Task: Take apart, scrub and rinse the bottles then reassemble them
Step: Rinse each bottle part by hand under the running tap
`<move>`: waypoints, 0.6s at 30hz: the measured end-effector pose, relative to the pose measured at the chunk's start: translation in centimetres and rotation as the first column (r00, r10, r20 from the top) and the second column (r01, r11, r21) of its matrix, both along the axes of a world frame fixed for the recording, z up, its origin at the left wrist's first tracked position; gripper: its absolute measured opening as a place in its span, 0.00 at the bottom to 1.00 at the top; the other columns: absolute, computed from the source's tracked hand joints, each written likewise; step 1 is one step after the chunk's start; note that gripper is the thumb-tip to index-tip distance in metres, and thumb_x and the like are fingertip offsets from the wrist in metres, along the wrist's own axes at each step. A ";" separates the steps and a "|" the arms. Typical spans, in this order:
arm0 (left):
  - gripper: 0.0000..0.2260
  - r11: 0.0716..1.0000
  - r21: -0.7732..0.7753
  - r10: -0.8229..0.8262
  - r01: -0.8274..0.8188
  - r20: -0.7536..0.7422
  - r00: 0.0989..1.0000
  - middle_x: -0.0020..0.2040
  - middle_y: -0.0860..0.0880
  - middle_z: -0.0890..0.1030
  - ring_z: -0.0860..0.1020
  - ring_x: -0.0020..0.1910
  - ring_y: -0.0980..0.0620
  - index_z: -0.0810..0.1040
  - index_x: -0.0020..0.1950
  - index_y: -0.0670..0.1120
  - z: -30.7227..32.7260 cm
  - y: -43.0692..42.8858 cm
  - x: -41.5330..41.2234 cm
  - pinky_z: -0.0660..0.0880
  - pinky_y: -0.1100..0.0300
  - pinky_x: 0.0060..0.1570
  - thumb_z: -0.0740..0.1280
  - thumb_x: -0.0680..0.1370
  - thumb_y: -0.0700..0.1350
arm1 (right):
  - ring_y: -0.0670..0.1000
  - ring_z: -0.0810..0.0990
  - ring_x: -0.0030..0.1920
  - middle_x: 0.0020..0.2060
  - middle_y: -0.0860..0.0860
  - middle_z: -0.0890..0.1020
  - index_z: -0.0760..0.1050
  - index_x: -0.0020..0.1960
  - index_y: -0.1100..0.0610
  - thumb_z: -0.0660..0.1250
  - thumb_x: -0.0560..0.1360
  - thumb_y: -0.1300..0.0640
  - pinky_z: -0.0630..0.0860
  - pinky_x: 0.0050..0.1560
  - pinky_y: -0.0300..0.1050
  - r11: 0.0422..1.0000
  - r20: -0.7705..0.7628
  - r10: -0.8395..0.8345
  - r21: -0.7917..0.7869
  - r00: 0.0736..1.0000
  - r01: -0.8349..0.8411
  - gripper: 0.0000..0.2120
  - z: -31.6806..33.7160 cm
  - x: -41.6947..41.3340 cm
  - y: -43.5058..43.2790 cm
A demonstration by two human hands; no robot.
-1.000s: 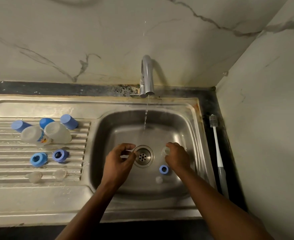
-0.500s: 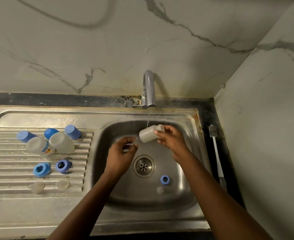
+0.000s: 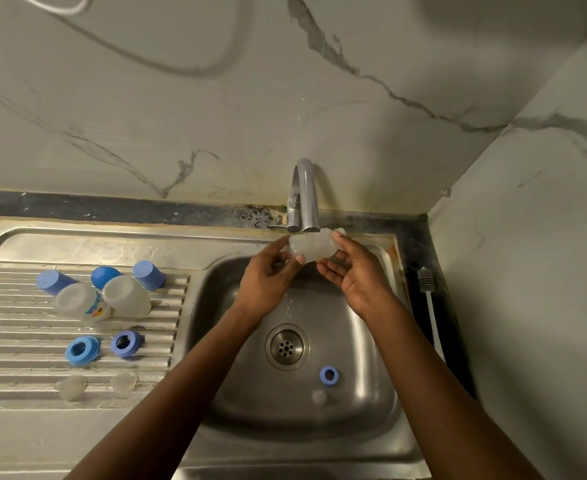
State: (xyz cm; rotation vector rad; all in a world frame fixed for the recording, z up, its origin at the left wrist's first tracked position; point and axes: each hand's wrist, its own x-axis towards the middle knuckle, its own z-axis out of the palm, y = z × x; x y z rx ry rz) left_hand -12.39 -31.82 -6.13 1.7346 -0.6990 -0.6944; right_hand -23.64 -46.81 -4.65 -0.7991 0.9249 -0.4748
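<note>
A clear plastic bottle body [image 3: 311,247] lies on its side right under the tap spout [image 3: 304,195]. My left hand [image 3: 271,277] grips its left end and my right hand [image 3: 352,271] holds its right end. Water drips from it into the sink basin [image 3: 364,344]. A blue ring [image 3: 328,375] and a clear teat [image 3: 319,397] lie on the basin floor near the drain [image 3: 287,346]. On the draining board [image 3: 22,341] rest two clear bottle bodies [image 3: 126,296], three blue caps [image 3: 148,274], two blue rings [image 3: 82,350] and two clear teats [image 3: 72,388].
A white and grey bottle brush [image 3: 430,306] lies on the dark counter strip to the right of the sink. Marble walls close in behind and on the right. A cable [image 3: 146,60] hangs on the back wall.
Both hands rose from the basin floor; my right hand picked up the clear bottle and brought it under the spout, and my left hand joined it on the bottle.
</note>
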 end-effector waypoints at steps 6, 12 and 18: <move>0.20 0.995 -0.097 0.028 -0.033 -0.052 0.998 0.55 0.52 0.84 0.85 0.52 0.53 0.78 0.71 0.52 1.3 -0.5 -0.7 0.86 0.51 0.53 0.75 0.80 0.52 | 0.59 0.85 0.57 0.58 0.62 0.83 0.77 0.68 0.60 0.73 0.79 0.47 0.85 0.48 0.49 0.985 0.006 -0.017 0.170 1.000 0.016 0.23 0.1 -0.3 0.0; 0.14 0.980 -0.161 0.086 -0.114 -0.176 0.981 0.50 0.44 0.87 0.87 0.48 0.44 0.81 0.67 0.45 1.8 -0.2 -0.1 0.85 0.42 0.53 0.72 0.83 0.46 | 0.57 0.85 0.54 0.57 0.63 0.83 0.77 0.67 0.62 0.71 0.80 0.46 0.86 0.44 0.48 0.972 0.007 0.035 0.232 0.999 -0.036 0.23 0.5 1.2 0.9; 0.12 0.962 -0.188 0.160 -0.199 -0.204 0.966 0.49 0.43 0.88 0.86 0.48 0.37 0.84 0.65 0.44 1.2 1.2 0.0 0.85 0.42 0.54 0.66 0.86 0.46 | 0.58 0.88 0.46 0.50 0.63 0.86 0.76 0.65 0.60 0.70 0.82 0.50 0.87 0.46 0.49 0.962 0.045 0.167 0.211 0.985 -0.172 0.17 2.0 2.5 1.8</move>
